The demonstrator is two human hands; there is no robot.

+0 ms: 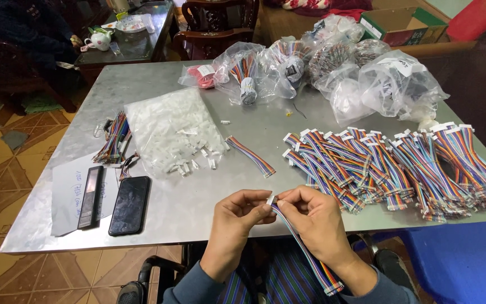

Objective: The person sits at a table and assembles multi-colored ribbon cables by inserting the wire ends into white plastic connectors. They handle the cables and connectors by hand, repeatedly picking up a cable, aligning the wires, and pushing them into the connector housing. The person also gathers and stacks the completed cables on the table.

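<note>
Both hands at near table [198, 208] edge, working one rainbow ribbon cable [305, 253]. Left hand [237, 217] pinching cable's top end, fingers closed on small white connector [270, 200]. Right hand [313, 217] gripping same cable just below connector, thumb and forefinger clamped. Cable hanging down past table edge toward lap, far plug end near right forearm.

Left of hands, flat on table: black phone [130, 205], slim black device [91, 196] beside it, lying partly on grey paper sheet [66, 194]. Right of hands: big pile of finished rainbow cables [400, 166] with white connectors, spread in rows to right edge.

Mid table: single loose cable [250, 156], clear bag of white connectors [170, 132] with some spilled out, small bundle of bare-ended rainbow wires [115, 141] at left.

Far edge: cluster of clear plastic bags [333, 67] holding more wire and parts, one with red contents [205, 77]. Beyond table: dark wooden chair [215, 25], side table with teapot [99, 39], cardboard box [400, 25].
</note>
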